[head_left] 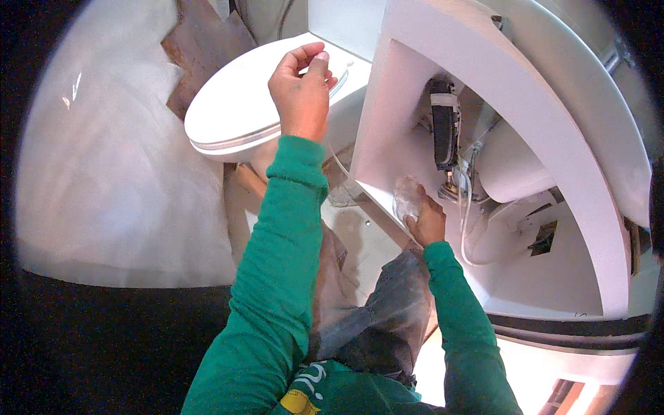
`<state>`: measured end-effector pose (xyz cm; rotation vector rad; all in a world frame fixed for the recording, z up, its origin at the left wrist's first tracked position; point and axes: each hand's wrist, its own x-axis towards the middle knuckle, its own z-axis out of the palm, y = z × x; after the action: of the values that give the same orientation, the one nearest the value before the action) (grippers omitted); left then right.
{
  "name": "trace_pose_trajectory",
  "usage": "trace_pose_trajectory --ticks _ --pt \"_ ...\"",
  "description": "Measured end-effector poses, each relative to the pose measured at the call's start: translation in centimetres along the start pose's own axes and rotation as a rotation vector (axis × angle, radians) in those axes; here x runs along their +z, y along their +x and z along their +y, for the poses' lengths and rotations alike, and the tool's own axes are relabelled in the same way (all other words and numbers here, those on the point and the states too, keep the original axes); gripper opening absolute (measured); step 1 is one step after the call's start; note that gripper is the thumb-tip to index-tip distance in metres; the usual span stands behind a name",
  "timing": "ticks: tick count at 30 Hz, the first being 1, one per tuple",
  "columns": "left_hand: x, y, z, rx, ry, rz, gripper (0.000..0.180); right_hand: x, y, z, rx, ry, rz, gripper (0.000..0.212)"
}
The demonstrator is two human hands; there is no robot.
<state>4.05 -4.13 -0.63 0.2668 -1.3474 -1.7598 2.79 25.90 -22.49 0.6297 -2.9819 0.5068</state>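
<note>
My left hand (299, 97) is raised over the closed white lid (232, 97) of a toilet. Its fingers curl in toward the thumb, and whatever they may pinch is too small to make out. Lower and to the right, my right hand (430, 220) grips a crumpled piece of clear plastic (406, 195) at the near left edge of a white curved cabinet (408, 62). Inside that cabinet, beyond the hand, a black elongated part (445, 131) with a pale band stands among pipes. A thin white hose (463, 238) loops down beside it.
A rounded white basin edge (574, 90) overhangs the cabinet on the right. Pale sheeting (131, 187) covers the left side, with torn brown paper (207, 48) behind it. Another piece of clear plastic (349, 187) lies between toilet and cabinet, above the light floor (356, 238).
</note>
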Motion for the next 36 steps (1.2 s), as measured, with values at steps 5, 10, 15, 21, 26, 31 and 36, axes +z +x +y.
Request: trace_pose_trajectory --ticks 5,10,15,21,26,31,36 --pt "-0.2 -0.9 1.0 0.005 0.106 -0.065 0.022 2.4 0.3 1.5 0.075 0.010 0.040 0.073" --pt "1.0 -2.4 0.4 0.412 0.436 -0.101 0.026 2.5 -1.6 2.2 0.044 0.217 0.181 0.062" --pt "3.6 -3.3 -1.1 0.613 0.472 -0.037 0.035 2.7 -3.9 2.9 0.052 0.296 0.203 0.062" --pt "5.3 -3.4 -2.3 0.657 0.470 0.007 0.033 3.0 -4.9 3.1 0.108 0.336 0.141 0.065" --pt "6.1 -2.6 -2.5 0.786 0.540 0.026 0.032 4.3 -5.5 3.5 0.063 0.323 0.197 0.065" --pt "5.7 -2.2 -2.7 0.744 0.438 -0.040 0.032 4.7 -5.2 3.5 0.011 0.305 0.244 0.063" --pt "5.1 -1.1 -2.8 0.472 0.410 -0.053 0.038 4.8 -5.6 2.7 0.083 0.253 0.321 0.056"
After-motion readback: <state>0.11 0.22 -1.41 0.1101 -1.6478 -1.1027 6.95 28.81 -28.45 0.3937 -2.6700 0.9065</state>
